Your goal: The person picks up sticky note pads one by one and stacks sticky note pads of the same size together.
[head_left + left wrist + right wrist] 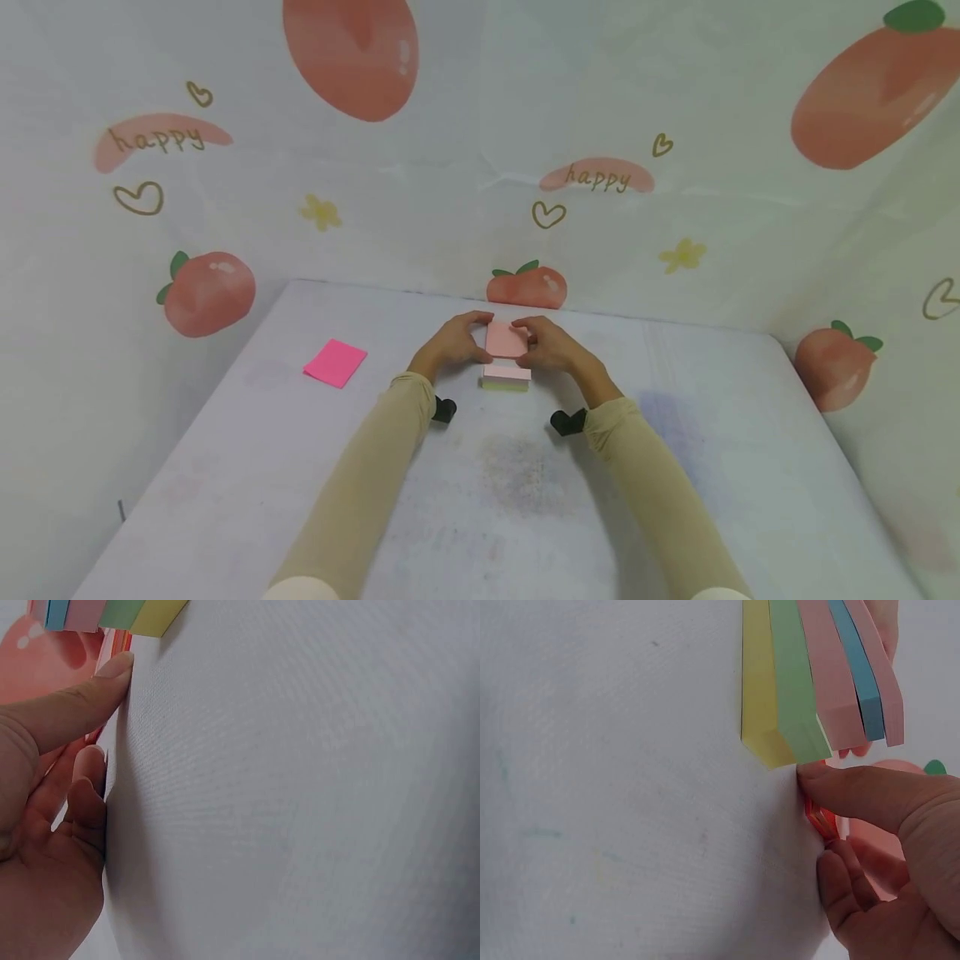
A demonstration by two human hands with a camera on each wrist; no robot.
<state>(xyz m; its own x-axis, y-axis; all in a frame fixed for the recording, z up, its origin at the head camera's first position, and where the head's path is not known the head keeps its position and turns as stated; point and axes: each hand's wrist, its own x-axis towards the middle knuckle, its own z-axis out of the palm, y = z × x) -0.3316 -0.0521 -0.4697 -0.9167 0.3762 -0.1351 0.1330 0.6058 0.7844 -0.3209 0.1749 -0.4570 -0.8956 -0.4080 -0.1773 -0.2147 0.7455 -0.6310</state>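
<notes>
A flat salmon-pink square note pad (pixel 507 338) lies between the two hands. My left hand (pixel 454 342) grips its left side, thumb near the front corner and forefinger near the back one. My right hand (pixel 551 343) holds the right side in the same way. In the right wrist view, red-orange layered edges (pixel 821 812) show between thumb and fingers, low at the tabletop. Just in front of the hands stands a stack of pads (pixel 506 377). From bottom to top its layers are yellow (pixel 759 712), green (pixel 795 690), pink, blue and pink.
A bright pink square pad (pixel 335 363) lies apart on the left of the white-covered table (pixel 480 533). Behind the table hangs a white backdrop (pixel 450 183) printed with peaches. Black wrist pieces (pixel 567 422) show under both sleeves.
</notes>
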